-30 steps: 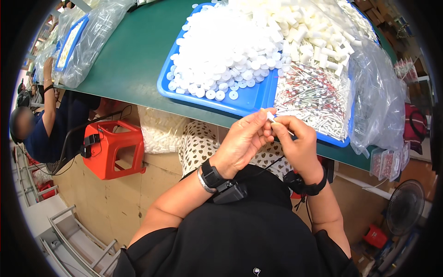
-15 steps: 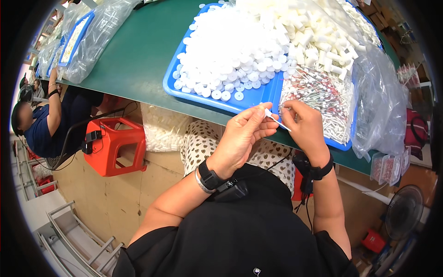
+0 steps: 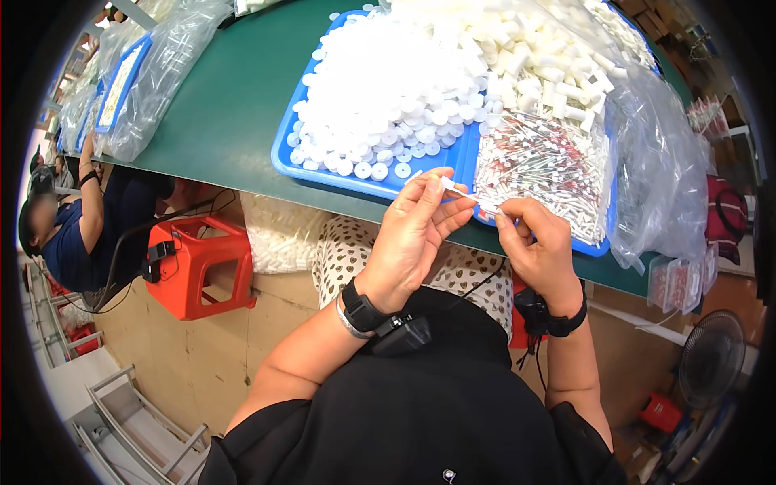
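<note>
Between thumb and fingers my left hand [image 3: 414, 234] pinches a small white plastic piece at one end of a thin white rod [image 3: 467, 195]. My right hand [image 3: 540, 249] closes its thumb and index finger on the rod's other end, lower and to the right. Both hands are just over the table's near edge, in front of a blue tray [image 3: 323, 175] heaped with white round discs [image 3: 388, 97]. Beyond my right hand, a second tray section holds many thin rods with white, red and dark parts [image 3: 537, 166].
Cream-coloured cylinders [image 3: 558, 77] are piled behind the rods. Clear plastic bags [image 3: 659, 162] lie at the right on the green table [image 3: 218, 105]. A red stool [image 3: 198, 267] stands at left, near a seated person [image 3: 77, 218]. A fan [image 3: 711, 356] is at lower right.
My right hand has moved down and its fingertips have closed on the rod's end. The left hand keeps its pinch, and the rod now slants less steeply. The whole view has shifted slightly.
</note>
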Motion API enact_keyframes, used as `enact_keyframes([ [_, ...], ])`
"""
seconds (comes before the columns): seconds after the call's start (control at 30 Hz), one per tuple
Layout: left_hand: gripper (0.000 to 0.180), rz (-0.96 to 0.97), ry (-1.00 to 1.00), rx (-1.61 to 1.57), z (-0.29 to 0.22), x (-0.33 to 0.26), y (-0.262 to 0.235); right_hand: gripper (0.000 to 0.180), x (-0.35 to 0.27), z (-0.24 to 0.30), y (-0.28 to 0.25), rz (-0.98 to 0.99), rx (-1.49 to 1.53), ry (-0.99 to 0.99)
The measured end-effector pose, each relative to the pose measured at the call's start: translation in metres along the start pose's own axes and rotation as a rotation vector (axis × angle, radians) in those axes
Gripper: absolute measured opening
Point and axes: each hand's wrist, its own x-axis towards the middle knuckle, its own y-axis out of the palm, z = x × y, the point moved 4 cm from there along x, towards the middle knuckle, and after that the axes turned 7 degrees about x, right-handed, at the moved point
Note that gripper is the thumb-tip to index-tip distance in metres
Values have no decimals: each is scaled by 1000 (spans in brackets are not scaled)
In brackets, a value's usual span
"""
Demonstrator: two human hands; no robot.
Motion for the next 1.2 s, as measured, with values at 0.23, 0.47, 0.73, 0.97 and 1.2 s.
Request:
enact_keyframes([
  [0.23, 37, 2, 25, 91, -1, -1, 4, 11, 3, 8, -2, 1, -35, -47],
  [0.47, 46, 126, 27, 274, 5, -7, 15, 18, 5, -8, 8, 236, 647, 529],
  [0.73, 35, 68, 13, 398, 1, -9, 9, 10, 3, 4, 17, 229, 231, 225],
  [0.97, 26, 35, 77, 388, -10, -12, 12, 8, 23, 12, 15, 310, 251, 215],
  [1.2, 33, 32, 120, 164, -2, -3, -8, 12, 35, 16, 30, 301, 255, 261],
])
